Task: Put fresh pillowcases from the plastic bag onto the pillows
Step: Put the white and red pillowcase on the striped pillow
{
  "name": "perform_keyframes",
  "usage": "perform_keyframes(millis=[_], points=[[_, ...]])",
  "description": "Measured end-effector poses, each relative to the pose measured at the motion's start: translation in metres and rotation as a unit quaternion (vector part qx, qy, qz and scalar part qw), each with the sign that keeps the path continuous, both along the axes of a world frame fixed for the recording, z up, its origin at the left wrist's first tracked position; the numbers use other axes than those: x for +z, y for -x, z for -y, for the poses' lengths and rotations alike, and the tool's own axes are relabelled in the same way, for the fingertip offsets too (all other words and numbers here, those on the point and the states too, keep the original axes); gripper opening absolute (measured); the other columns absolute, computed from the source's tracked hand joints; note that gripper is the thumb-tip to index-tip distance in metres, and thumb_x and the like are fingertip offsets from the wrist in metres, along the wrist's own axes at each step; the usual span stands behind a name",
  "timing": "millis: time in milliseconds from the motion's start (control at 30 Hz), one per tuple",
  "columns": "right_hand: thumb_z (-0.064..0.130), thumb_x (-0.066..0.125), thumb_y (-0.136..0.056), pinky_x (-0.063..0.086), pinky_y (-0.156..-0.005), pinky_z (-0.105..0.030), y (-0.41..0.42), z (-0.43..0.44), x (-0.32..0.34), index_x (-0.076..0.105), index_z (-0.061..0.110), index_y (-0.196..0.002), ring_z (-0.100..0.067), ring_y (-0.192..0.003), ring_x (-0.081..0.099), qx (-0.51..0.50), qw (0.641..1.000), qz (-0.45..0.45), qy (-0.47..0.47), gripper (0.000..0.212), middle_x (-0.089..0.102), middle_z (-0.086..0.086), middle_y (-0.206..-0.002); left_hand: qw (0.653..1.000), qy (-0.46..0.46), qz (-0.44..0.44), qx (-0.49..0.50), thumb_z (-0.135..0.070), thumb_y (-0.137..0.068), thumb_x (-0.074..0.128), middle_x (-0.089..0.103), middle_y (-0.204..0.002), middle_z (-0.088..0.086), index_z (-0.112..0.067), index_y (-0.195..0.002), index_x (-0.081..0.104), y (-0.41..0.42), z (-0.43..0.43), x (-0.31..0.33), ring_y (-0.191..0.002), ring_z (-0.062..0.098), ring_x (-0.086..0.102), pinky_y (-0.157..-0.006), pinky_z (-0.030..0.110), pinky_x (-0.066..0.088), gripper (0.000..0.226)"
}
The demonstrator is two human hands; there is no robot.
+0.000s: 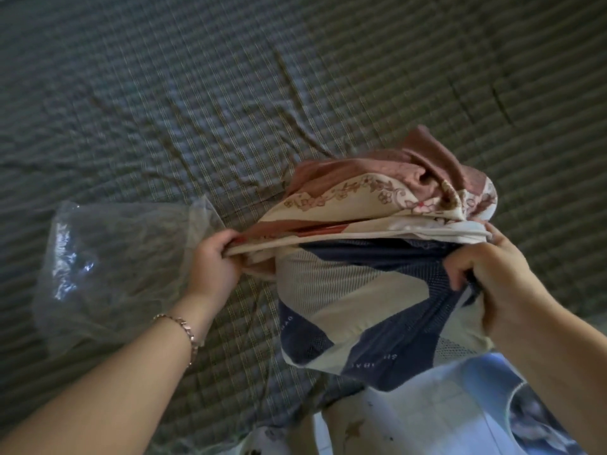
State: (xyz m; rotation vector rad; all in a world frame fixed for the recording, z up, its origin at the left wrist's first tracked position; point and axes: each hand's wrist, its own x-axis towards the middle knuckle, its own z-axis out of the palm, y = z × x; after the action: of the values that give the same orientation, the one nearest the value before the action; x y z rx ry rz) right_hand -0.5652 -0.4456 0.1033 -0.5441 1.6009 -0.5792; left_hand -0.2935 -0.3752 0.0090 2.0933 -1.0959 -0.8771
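A pillow point(354, 307) with a navy and beige mesh cover stands on end at the bed's near edge. A cream pillowcase point(377, 192) with a rust-brown floral border is bunched over its far end. My left hand point(216, 261) grips the left side of the pillowcase's open hem. My right hand point(492, 267) grips the right side of the hem, with its fingers also curled over the pillow's navy corner. A clear plastic bag point(108, 257) lies flat and crumpled on the bed, left of my left hand.
The bed is covered by a grey-green striped sheet point(295, 77) with long creases. Light patterned clothing point(460, 405) of mine shows at the bottom right, against the pillow's near end. A bracelet sits on my left wrist.
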Motion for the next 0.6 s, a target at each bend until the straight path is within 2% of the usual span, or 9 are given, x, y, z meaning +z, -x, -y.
perform_keyframes(millis=[67,133,167,233,300,367,433,533,600], points=[[-0.013,0.033,-0.036,0.030,-0.035,-0.013,0.002,0.001,-0.001,0.058,0.011,-0.095,-0.018,-0.055,0.048,-0.003,1.000,0.009,-0.005,0.069,0.050,-0.007,-0.068,0.996,0.028,-0.078,0.038,-0.018,-0.082,0.053,0.062,-0.069,-0.001,-0.019,-0.072,0.063,0.010,-0.004,0.009,-0.064,0.015,0.057,-0.060,0.025,0.048,0.014],[-0.018,0.032,-0.040,0.033,-0.035,-0.012,0.000,0.001,-0.002,0.059,0.012,-0.105,-0.016,-0.054,0.055,-0.009,1.000,0.006,-0.002,0.076,0.054,-0.007,-0.072,0.998,-0.013,-0.010,-0.063,-0.035,-0.079,0.059,0.060,-0.063,0.000,-0.014,-0.075,0.062,0.012,-0.013,0.009,-0.055,0.016,0.054,-0.049,0.024,0.042,0.021],[-0.021,0.031,-0.045,0.034,-0.035,-0.012,-0.001,0.000,-0.004,0.059,0.014,-0.108,-0.015,-0.055,0.056,-0.018,1.000,-0.003,-0.003,0.077,0.055,-0.005,-0.074,0.989,-0.064,0.073,-0.112,-0.030,-0.080,0.064,0.059,-0.062,0.000,-0.012,-0.078,0.062,0.010,-0.017,0.005,-0.054,0.018,0.054,-0.046,0.023,0.039,0.019],[-0.024,0.031,-0.052,0.034,-0.036,-0.014,-0.006,-0.003,-0.005,0.057,0.023,-0.112,-0.015,-0.064,0.055,-0.039,0.999,-0.016,0.001,0.080,0.057,-0.002,-0.081,0.950,-0.178,0.213,-0.141,-0.015,-0.083,0.064,0.064,-0.072,0.006,-0.010,-0.088,0.064,0.005,-0.023,-0.004,-0.069,0.027,0.061,-0.052,0.027,0.038,0.007],[-0.024,0.033,-0.055,0.034,-0.038,-0.017,-0.006,-0.006,-0.008,0.056,0.030,-0.109,-0.015,-0.069,0.053,-0.054,0.998,-0.029,-0.004,0.080,0.057,-0.001,-0.085,0.920,-0.267,0.248,-0.147,-0.011,-0.085,0.057,0.067,-0.089,0.009,-0.014,-0.097,0.065,0.003,-0.033,-0.017,-0.085,0.029,0.063,-0.062,0.030,0.042,0.015],[-0.023,0.034,-0.051,0.036,-0.041,-0.018,-0.006,-0.005,-0.009,0.057,0.029,-0.110,-0.017,-0.072,0.056,-0.070,0.997,-0.027,-0.007,0.082,0.058,-0.002,-0.088,0.912,-0.314,0.223,-0.140,-0.012,-0.087,0.052,0.066,-0.097,0.007,-0.020,-0.103,0.066,0.005,-0.045,-0.024,-0.090,0.027,0.063,-0.067,0.031,0.046,0.022],[-0.015,0.037,-0.040,0.041,-0.043,-0.016,-0.003,-0.002,-0.006,0.059,0.019,-0.114,-0.020,-0.076,0.064,-0.089,0.996,0.007,-0.012,0.085,0.063,-0.007,-0.094,0.924,-0.327,0.164,-0.116,-0.012,-0.086,0.056,0.068,-0.094,0.005,-0.019,-0.107,0.066,0.008,-0.056,-0.027,-0.084,0.023,0.064,-0.064,0.028,0.047,0.024],[-0.010,0.031,-0.052,0.046,-0.042,-0.015,-0.001,0.006,0.001,0.063,0.004,-0.097,-0.011,-0.053,0.065,-0.146,0.983,0.098,-0.048,0.057,0.068,-0.005,-0.072,0.924,-0.344,0.114,-0.122,-0.009,-0.087,0.055,0.067,-0.088,0.005,-0.014,-0.110,0.065,0.015,-0.064,-0.022,-0.072,0.019,0.062,-0.054,0.023,0.041,0.026],[-0.008,0.029,-0.056,0.055,-0.070,-0.022,-0.001,0.011,0.000,0.062,0.010,-0.087,-0.016,-0.071,0.067,-0.157,0.977,0.124,-0.068,0.050,0.070,-0.002,-0.076,0.925,-0.329,0.140,-0.129,-0.008,-0.090,0.050,0.067,-0.099,0.010,-0.010,-0.110,0.063,0.023,-0.063,-0.014,-0.089,0.026,0.063,-0.061,0.023,0.034,0.024]])
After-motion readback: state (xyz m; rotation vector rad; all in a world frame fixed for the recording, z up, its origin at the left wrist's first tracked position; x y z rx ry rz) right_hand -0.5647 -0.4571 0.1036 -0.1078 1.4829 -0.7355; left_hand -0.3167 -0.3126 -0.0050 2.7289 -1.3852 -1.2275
